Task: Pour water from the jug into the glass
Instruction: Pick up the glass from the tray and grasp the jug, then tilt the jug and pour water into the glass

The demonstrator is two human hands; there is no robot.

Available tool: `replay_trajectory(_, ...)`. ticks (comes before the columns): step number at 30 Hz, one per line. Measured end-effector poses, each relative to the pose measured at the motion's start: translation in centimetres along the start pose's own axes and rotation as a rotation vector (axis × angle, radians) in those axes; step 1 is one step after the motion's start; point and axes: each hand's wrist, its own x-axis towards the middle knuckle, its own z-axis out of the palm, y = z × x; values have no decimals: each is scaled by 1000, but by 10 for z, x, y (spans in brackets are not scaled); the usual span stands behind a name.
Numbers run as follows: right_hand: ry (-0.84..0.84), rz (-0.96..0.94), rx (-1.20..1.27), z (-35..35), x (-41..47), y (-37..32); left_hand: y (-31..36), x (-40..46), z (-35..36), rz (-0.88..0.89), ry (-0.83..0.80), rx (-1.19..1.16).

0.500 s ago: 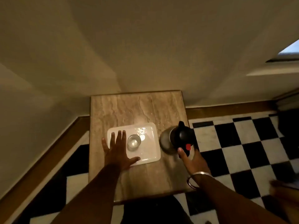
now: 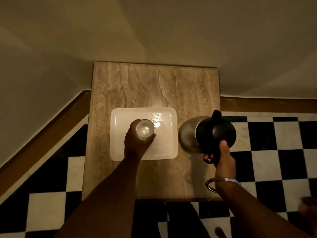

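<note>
A: Delta since half a second ago?

B: Left hand (image 2: 137,143) was flat on the white tray (image 2: 164,150) beside the glass (image 2: 145,129), fingers spread. Now it's wrapped around the glass, thumb on the near-right side. Glass is still upright on the tray, middle-left. Right hand (image 2: 223,157) had only fingertips at the jug (image 2: 207,133) handle; now it's clamped on the handle, thumb up against the black lid. Jug is still just right of the tray, on the marble table (image 2: 154,83), at its right edge. Can't tell if it's lifted. Camera's also closer.

A: Counts?

B: One glass, one jug, one tray, one table. Two hands, one metal bangle (image 2: 221,182) on the right wrist. Checkered floor (image 2: 274,152) below.

A: Water pouring?

B: No stream visible. Glass contents unclear, just glare.
</note>
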Motion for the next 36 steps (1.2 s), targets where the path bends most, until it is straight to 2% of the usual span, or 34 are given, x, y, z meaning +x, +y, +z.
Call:
replay_trajectory(5, 38, -35, -6, -7, 10, -1, 7, 2, -2, 31, -29, 42)
replay_trajectory(9, 46, -137, -38, -20, 21, -17, 27, -6, -17, 66, -30, 61)
replay_trajectory(18, -142, -373, -255, -52, 27, -54, 69, -5, -27, 102, -73, 72)
replay_trajectory(23, -326, -522, -312, -73, -6, -116, 112, -24, -39, 124, -38, 74)
replay_trajectory(26, -417, -553, -404, -79, -26, -156, 139, -42, -50, 147, -20, 44)
replay_trajectory(29, -491, -539, -459, -82, -50, -199, 161, -50, -59, 98, -34, 8)
replay_trajectory(36, -484, -622, -667, -73, -101, -268, 190, -55, -94, 157, -56, -80)
